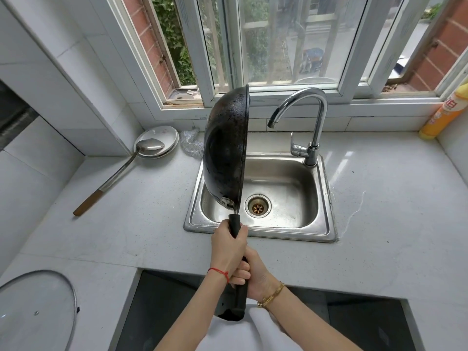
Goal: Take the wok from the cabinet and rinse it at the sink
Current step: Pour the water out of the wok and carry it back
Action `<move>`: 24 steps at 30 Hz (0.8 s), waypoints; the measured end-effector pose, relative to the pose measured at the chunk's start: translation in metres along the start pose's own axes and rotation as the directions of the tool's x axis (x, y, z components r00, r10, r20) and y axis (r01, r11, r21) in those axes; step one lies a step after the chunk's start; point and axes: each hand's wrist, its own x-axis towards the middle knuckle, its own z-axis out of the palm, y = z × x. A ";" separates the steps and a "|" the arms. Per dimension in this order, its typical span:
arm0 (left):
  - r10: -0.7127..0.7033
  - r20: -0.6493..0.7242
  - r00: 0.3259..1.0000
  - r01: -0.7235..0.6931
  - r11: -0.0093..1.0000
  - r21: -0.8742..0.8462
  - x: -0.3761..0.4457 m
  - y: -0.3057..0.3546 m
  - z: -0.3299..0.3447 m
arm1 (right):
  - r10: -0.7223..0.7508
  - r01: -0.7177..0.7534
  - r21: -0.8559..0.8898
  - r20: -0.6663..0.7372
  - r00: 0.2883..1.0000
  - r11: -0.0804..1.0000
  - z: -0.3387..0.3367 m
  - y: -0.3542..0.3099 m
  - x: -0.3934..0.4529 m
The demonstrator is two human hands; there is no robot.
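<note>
Bright window (pixel 278 39) daylight, edges warped

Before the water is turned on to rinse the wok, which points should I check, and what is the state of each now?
1. Grip: left hand and right hand both hold the wok handle: ok.
2. Wok over the sink: ok.
3. Wok's opening under the faucet spout: not ok, it stands on edge, left of the spout.
4. Drain unblocked: ok.
5. Water running: not ok, none visible.
6. A hand free for the faucet lever: not ok.
</note>
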 end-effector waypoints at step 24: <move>-0.158 0.270 0.950 0.277 0.829 -0.486 -0.028 -0.006 -0.010 | -0.208 0.045 -0.425 -0.345 0.915 0.904 0.021 0.007 -0.024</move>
